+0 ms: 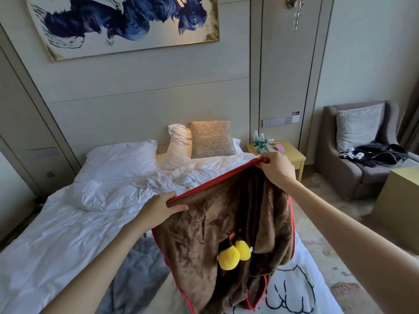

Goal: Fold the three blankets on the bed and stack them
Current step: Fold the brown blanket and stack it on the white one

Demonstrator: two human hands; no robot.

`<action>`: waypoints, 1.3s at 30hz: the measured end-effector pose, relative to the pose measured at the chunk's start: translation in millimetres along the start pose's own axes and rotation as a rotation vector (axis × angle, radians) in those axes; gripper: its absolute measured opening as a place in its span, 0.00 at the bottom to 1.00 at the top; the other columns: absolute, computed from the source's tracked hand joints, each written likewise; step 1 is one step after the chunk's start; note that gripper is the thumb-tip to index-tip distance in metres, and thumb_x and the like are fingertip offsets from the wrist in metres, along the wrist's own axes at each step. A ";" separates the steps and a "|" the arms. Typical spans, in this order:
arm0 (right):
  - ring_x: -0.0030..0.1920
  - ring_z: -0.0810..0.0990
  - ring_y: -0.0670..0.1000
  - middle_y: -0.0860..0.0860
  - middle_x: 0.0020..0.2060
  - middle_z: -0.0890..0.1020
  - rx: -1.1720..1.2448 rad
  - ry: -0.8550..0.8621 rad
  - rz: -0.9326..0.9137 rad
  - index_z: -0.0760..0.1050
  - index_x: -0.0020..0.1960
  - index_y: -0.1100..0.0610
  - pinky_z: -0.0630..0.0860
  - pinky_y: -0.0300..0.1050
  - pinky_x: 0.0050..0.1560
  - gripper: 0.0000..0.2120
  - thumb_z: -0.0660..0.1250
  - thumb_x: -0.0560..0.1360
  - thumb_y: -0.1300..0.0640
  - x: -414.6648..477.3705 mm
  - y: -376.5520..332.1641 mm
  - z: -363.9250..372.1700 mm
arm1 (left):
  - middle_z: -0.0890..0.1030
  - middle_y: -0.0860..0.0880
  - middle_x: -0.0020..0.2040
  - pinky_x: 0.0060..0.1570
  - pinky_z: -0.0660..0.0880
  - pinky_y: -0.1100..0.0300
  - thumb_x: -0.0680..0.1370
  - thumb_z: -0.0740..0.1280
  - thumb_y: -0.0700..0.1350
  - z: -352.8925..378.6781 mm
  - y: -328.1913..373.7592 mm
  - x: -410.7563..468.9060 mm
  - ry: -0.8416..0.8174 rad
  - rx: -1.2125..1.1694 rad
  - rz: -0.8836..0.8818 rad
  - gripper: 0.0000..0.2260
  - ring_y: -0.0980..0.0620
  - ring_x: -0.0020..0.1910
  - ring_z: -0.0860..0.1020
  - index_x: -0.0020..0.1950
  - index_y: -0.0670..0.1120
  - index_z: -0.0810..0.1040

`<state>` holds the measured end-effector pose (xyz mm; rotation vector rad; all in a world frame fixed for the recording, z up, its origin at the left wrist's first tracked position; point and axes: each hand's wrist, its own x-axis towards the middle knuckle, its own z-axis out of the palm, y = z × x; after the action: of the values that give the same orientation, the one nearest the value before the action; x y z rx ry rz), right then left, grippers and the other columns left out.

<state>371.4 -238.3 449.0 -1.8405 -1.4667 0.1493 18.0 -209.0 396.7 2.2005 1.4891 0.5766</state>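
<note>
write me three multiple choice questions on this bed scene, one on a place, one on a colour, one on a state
1. Where does the grey blanket lie?
A. on the armchair
B. on the bed
C. on the nightstand

2. What colour is the trim of the brown blanket?
A. blue
B. white
C. red

3. How is the brown blanket held?
A. folded flat on the bed
B. lifted by both hands at its top edge
C. dangling from one hand

Answers: 1 B, it lies crumpled near the foot of the bed; 2 C, a red edge runs between the hands; 3 B, the left hand and right hand each grip the trim.
</note>
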 end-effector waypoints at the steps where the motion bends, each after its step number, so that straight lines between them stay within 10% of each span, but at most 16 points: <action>1: 0.46 0.80 0.59 0.53 0.43 0.83 -0.001 0.003 0.015 0.82 0.49 0.50 0.77 0.50 0.44 0.06 0.67 0.74 0.54 0.5 2.2 1.5 | 0.80 0.52 0.36 0.38 0.72 0.59 0.60 0.62 0.80 -1.5 -4.5 -1.2 0.008 0.004 -0.013 0.30 0.57 0.34 0.78 0.40 0.55 0.76; 10: 0.47 0.80 0.60 0.55 0.45 0.84 -0.040 0.009 0.112 0.81 0.49 0.51 0.77 0.49 0.44 0.06 0.67 0.75 0.52 2.9 24.5 14.3 | 0.79 0.59 0.32 0.35 0.69 0.70 0.72 0.76 0.49 -15.9 -27.4 -7.1 -0.020 -0.130 -0.036 0.10 0.64 0.32 0.77 0.37 0.59 0.77; 13: 0.43 0.79 0.60 0.56 0.43 0.83 -0.055 0.014 0.147 0.80 0.46 0.53 0.73 0.47 0.39 0.05 0.67 0.75 0.52 1.2 34.9 17.2 | 0.80 0.51 0.36 0.40 0.78 0.57 0.74 0.74 0.40 -17.9 -36.9 -7.9 -0.006 -0.182 -0.106 0.06 0.56 0.35 0.79 0.42 0.49 0.78; 29: 0.41 0.76 0.57 0.53 0.39 0.81 -0.012 -0.009 0.114 0.80 0.45 0.53 0.69 0.44 0.37 0.05 0.69 0.74 0.52 -6.8 34.4 12.1 | 0.84 0.46 0.49 0.34 0.66 0.59 0.80 0.58 0.41 -2.7 -4.4 8.3 0.182 0.944 -0.152 0.11 0.47 0.44 0.83 0.60 0.41 0.74; 39: 0.42 0.78 0.58 0.54 0.39 0.82 -0.008 -0.021 0.029 0.80 0.45 0.56 0.76 0.50 0.41 0.07 0.71 0.73 0.52 -30.8 22.8 -3.2 | 0.82 0.39 0.45 0.37 0.68 0.54 0.78 0.57 0.36 -39.8 0.7 13.9 0.440 0.560 -0.183 0.08 0.38 0.42 0.78 0.46 0.40 0.75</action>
<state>380.7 -267.9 426.3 -1.8723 -1.4574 0.1778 1.2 -191.9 431.5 2.3919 2.2867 0.6749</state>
